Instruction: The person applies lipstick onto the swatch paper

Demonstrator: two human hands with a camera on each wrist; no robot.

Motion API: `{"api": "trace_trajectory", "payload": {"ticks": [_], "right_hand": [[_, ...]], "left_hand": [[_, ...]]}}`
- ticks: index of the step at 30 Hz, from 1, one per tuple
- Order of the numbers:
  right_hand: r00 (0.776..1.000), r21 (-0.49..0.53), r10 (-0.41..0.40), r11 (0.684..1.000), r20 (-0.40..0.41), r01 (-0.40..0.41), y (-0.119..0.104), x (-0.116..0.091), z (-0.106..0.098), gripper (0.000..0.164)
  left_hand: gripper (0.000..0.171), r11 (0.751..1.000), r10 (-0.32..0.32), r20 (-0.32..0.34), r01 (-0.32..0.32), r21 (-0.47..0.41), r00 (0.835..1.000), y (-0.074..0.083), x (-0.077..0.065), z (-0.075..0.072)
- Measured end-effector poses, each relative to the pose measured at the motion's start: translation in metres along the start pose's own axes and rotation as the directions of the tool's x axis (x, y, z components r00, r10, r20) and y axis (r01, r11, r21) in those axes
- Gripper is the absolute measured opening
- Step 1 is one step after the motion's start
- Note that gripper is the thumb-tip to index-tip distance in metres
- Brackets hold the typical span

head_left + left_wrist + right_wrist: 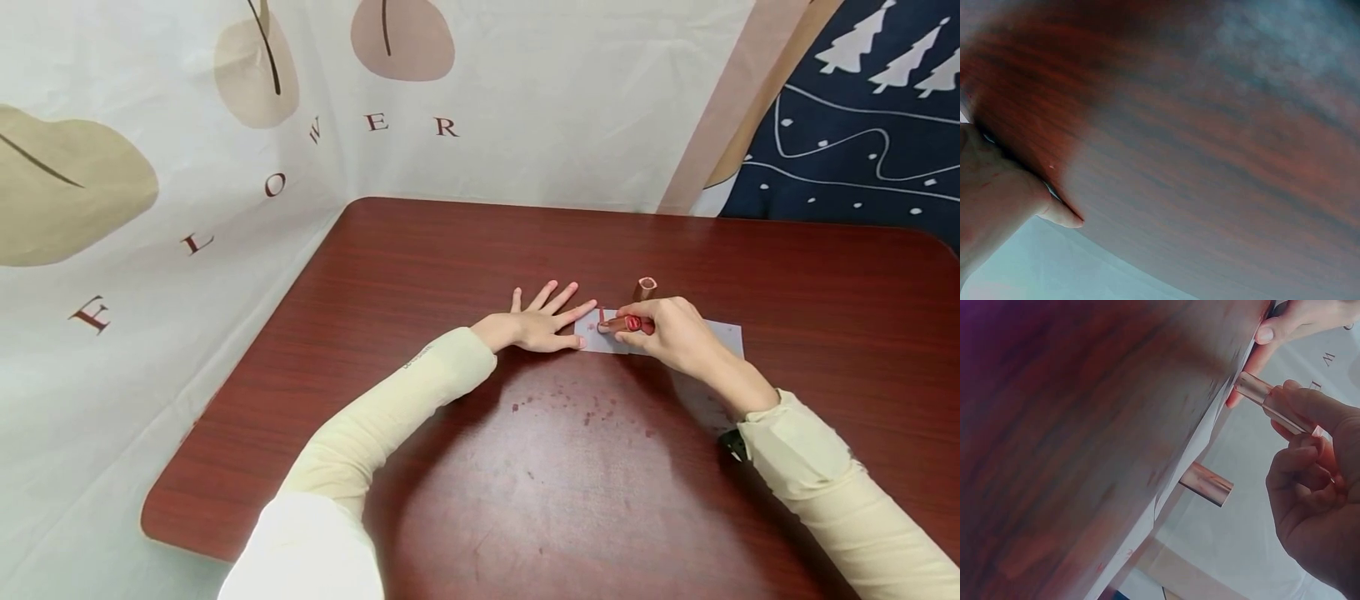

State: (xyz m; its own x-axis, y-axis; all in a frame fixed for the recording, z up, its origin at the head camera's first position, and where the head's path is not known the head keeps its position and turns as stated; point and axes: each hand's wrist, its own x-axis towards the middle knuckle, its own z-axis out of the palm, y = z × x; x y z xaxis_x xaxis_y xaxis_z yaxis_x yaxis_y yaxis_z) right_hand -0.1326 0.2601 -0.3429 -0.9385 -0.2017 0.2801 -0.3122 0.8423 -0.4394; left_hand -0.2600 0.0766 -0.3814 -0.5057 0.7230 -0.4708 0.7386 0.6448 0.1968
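Note:
My right hand point(678, 335) pinches a rose-gold lipstick tube point(1282, 409) between thumb and fingers. The lipstick's front end meets a white strip of paper point(726, 335) lying on the table, beside a red stroke point(601, 315) near the paper's left end. My left hand point(542, 327) lies flat with its fingers spread, thumb and index fingertips at the paper's left edge. Just beyond the paper, a rose-gold lipstick cap point(646, 289) stands upright. The left wrist view has only part of the left hand point(997, 200) along the tabletop.
The reddish-brown wooden table point(420, 275) carries scattered small dark spots point(592, 408) in front of the paper. A dark object point(733, 446) shows beside my right sleeve. A white printed cloth point(525, 158) hangs behind the table, with a dark blue cloth point(847, 167) at the right.

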Motion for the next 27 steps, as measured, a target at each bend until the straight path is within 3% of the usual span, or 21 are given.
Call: {"api": "trace_trajectory", "payload": {"ticks": [27], "right_hand": [[0.998,0.031,0.022,0.999,0.052,-0.023,-0.0037,-0.0037,-0.0015,0.03]], "left_hand": [[0.066,1.0,0.003,0.002,-0.003,0.0,1.0,-0.0006,0.0004,-0.0001]]}}
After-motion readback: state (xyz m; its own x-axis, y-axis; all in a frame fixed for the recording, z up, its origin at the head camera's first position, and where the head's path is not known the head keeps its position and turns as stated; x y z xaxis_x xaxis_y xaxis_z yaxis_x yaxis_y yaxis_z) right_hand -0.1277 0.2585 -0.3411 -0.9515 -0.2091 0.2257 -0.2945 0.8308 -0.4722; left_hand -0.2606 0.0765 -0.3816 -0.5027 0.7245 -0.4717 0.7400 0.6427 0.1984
